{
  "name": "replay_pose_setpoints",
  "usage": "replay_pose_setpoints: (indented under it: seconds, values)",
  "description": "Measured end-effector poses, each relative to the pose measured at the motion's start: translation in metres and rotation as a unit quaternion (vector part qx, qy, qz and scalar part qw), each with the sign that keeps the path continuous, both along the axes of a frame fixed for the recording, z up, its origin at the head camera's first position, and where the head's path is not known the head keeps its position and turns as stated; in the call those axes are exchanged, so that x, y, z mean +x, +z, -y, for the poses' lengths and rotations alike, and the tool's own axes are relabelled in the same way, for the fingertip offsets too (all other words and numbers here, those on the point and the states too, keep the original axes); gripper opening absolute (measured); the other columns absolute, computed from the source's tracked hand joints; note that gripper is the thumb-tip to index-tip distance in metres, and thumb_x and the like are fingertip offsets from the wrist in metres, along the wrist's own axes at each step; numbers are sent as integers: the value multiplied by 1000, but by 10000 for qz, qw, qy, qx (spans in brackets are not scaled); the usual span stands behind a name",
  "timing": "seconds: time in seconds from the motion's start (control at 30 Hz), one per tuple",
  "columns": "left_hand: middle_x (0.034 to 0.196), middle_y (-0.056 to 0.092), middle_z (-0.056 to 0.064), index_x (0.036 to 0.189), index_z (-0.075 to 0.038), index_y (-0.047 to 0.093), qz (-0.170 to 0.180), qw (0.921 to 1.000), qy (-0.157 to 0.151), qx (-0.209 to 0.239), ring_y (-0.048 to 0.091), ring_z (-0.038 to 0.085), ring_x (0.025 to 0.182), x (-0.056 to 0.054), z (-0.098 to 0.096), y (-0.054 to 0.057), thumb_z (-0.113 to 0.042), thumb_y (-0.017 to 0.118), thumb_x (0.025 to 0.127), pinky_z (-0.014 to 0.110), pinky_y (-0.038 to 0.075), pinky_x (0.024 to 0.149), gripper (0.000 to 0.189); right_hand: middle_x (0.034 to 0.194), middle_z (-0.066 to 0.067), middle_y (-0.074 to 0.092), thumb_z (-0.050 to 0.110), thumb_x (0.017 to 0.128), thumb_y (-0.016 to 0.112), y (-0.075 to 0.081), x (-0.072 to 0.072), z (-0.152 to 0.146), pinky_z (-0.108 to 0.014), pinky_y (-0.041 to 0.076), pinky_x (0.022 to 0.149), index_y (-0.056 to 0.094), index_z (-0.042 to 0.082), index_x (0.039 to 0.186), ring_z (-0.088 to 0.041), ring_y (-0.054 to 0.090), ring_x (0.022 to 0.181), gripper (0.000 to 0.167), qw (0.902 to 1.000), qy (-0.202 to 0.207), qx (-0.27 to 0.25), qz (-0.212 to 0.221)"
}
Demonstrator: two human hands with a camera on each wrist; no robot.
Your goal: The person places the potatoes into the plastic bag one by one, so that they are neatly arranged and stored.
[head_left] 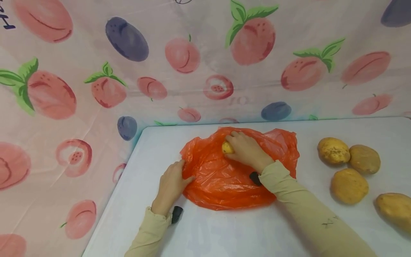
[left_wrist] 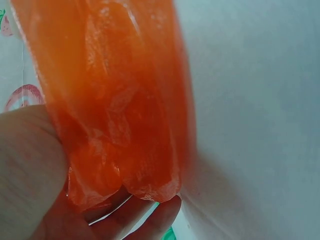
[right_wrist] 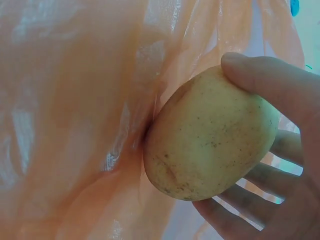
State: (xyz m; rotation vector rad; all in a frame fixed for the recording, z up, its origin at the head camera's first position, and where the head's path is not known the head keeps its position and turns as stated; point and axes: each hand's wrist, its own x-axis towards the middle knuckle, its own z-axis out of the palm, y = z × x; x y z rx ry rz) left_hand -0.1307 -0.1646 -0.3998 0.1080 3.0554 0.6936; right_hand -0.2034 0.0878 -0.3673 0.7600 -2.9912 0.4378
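Over on the left, the left hand (head_left: 171,182) has the edge of the orange-red plastic bag (head_left: 218,178) pinched between thumb and fingers, the bag crumpled across the white bench (head_left: 208,232). Into the middle we go: 1 potato (head_left: 227,147) right up against the film, and the right hand (head_left: 247,148) clamped round it, thumb on 1 side, fingers on the other! This looks like the bagging step, though whether the potato is inside the mouth or on top, I can't tell. Next, I'd judge, calls for the left hand to hold a gap open and the right to let go once the potato is well in. Further right, 4 loose potatoes (head_left: 350,186) lie on the bench, the last cut off by the frame. Now the writing: dark lettering (head_left: 9,26) on the fruit-print cloth (head_left: 208,35), far left, cropped beyond reading; no label I can make out on the bag; and on the right sleeve (head_left: 305,203), a small scrawl (head_left: 328,223), illegible
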Motion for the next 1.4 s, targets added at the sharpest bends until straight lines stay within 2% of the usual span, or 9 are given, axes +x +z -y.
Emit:
replay_pose_setpoints:
  seconds: [0.43,0.53,0.73,0.8,0.93,1.1,1.4]
  values:
    - [128,63,13,141,-4,51,46,10000,-24,-13,59,30,112,-1,-1,1,-28,82,83,50,53,96,70,116,-16,57,32,87,77,-7,-2,8,-46,55,92,59,3,124,-32,54,103,50,9989,-134,-41,-447]
    - [127,63,13,141,-4,51,53,10000,-21,-9,59,30,112,0,-1,1,-28,81,83,49,54,95,69,119,-17,55,35,86,78,-7,-1,8,-47,53,95,58,4,126,-33,53,107,54,9994,-93,-10,-340]
    - [126,63,13,141,-5,51,66,10000,-19,6,59,29,110,0,0,2,-28,81,83,49,54,95,69,129,-17,50,32,84,81,-6,1,7,-53,47,103,53,8,135,-35,50,117,63,9997,5,26,228]
    - [125,63,12,141,-5,51,59,10000,-19,-16,59,29,110,0,0,2,-28,81,83,49,54,95,69,128,-17,50,30,84,81,-7,1,7,-53,46,104,53,8,135,-36,51,116,63,9998,-2,23,217]
    - [126,63,13,141,-5,51,79,10000,-16,-28,59,29,111,-1,0,1,-28,82,83,49,54,95,70,124,-18,53,30,83,81,-11,0,9,-53,48,101,54,7,130,-36,53,113,59,9999,-68,-8,-77]
    - [128,62,13,142,-5,50,123,9999,-3,1,58,30,113,-1,0,1,-28,81,83,50,53,96,70,122,-19,55,36,84,80,-14,-1,10,-51,50,99,54,4,127,-36,54,110,59,9992,-248,-33,-317]
    - [129,62,12,142,-5,50,169,9999,12,19,58,29,114,0,1,1,-28,82,83,50,53,96,71,124,-20,54,46,87,74,-17,1,11,-51,48,101,52,4,132,-36,52,110,66,9991,-422,-14,-12]
